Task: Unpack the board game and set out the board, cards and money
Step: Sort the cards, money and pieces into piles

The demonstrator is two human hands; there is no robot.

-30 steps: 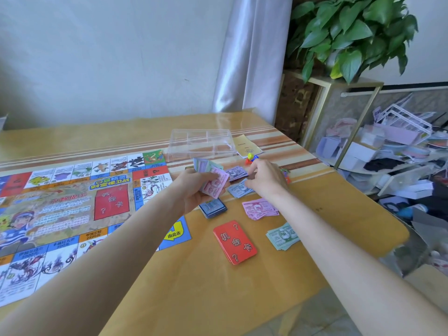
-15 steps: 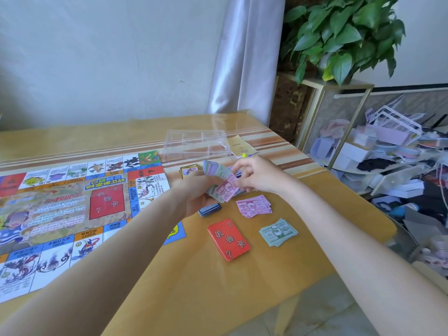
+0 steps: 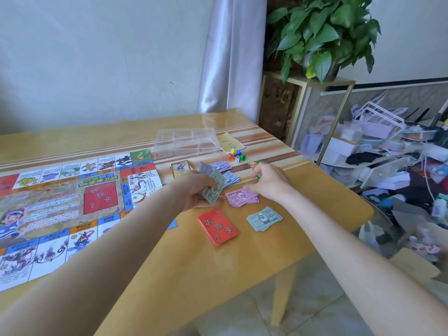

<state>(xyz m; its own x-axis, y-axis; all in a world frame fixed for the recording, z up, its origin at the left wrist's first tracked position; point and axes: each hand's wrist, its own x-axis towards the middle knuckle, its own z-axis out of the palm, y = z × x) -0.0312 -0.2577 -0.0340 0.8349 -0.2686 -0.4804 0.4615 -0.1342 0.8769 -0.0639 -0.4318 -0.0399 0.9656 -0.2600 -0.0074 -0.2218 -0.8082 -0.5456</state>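
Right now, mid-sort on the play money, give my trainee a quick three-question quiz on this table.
1. True or false: the left hand holds a fan of bills.
2. Which pile is the right hand touching? A) pink bills B) green bills C) red card deck
3. Fill in: the clear plastic tray sits just beyond the far corner of the ____.

Key: 1 true; 2 A; 3 game board.
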